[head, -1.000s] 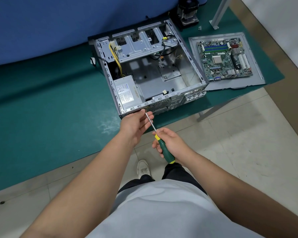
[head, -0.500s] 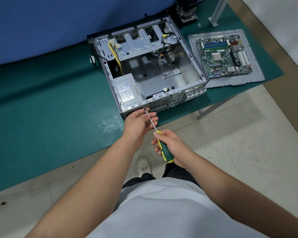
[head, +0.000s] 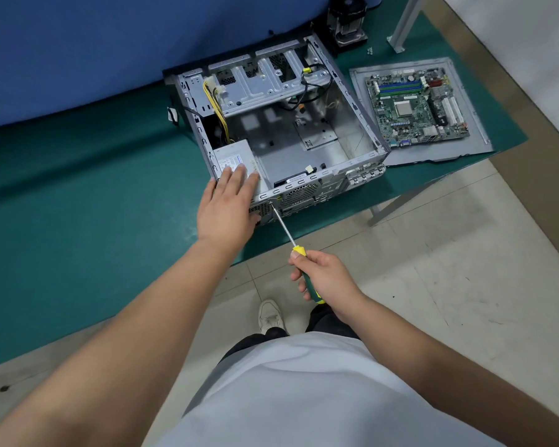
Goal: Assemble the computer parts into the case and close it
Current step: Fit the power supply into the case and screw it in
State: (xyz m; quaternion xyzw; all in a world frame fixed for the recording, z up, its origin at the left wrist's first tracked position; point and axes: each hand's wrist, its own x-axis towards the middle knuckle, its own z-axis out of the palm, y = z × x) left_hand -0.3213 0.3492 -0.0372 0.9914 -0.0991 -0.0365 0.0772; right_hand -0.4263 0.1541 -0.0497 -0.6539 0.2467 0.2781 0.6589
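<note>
Left hand (head: 228,204): fingers flat on power supply (head: 236,159).
Right hand (head: 323,279): grips screwdriver (head: 291,243), tip against case (head: 304,188) rear panel.

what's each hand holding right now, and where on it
Right hand grips the screwdriver by its green handle. Left hand holds nothing, resting flat on the power supply.
</note>
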